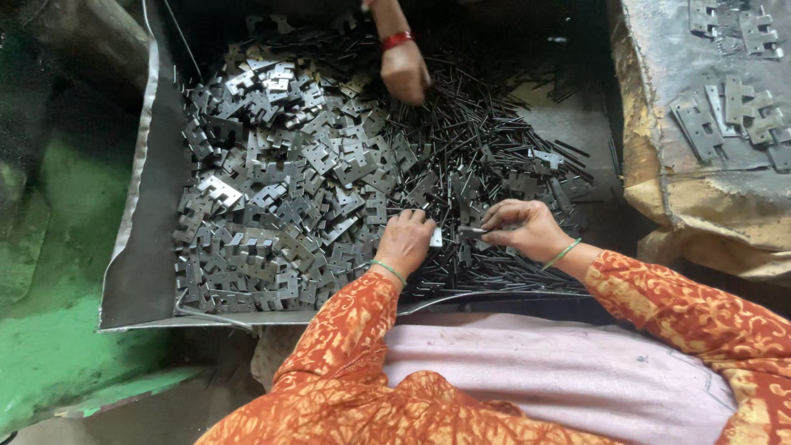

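A shallow dark metal tray (140,247) holds a heap of grey notched hinge plates (280,181) on its left and a pile of thin dark metal pins (486,132) on its right. My left hand (404,241) grips a small hinge plate (436,238) near the tray's front edge. My right hand (523,229) pinches a thin pin (471,232) pointed at that plate. Both wrists wear green bangles, and orange patterned sleeves cover my arms.
Another person's hand (404,70) with a red bangle reaches into the pins at the tray's far side. A raised cloth-covered surface (709,189) at right carries several joined hinges (733,111). A green painted floor (58,330) lies at left. A pink cloth (560,371) covers my lap.
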